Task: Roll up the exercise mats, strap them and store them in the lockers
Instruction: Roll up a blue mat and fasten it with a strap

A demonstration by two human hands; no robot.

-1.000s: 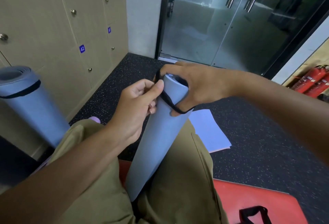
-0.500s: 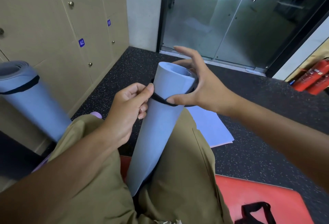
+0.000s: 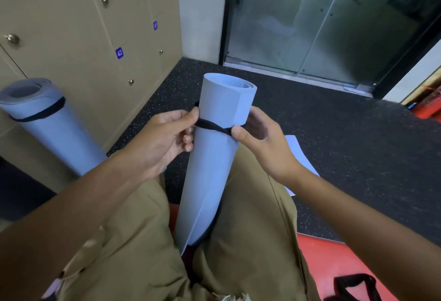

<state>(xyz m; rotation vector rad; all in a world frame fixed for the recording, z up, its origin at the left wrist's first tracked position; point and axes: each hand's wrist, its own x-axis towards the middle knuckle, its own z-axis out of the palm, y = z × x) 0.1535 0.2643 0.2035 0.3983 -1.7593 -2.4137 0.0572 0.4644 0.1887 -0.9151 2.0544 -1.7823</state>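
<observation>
Blue rolled mat (image 3: 214, 157) upright | both hands – left hand (image 3: 162, 143), right hand (image 3: 260, 140) – pinch black strap (image 3: 212, 126)

The rolled mat's (image 3: 210, 169) lower end hides between the knees.

Between both grips, the rolled mat (image 3: 214, 147) looks matt, smooth foam; its strap (image 3: 212, 126) is black woven cloth. Left of them, lockers (image 3: 71, 38) look matt laminate with shiny metal knobs (image 3: 104, 1).

rolled mat (image 3: 214, 157) upright between knees, strapped mat (image 3: 47, 124) left against lockers (image 3: 71, 26), glass doors (image 3: 322, 21) ahead
</observation>
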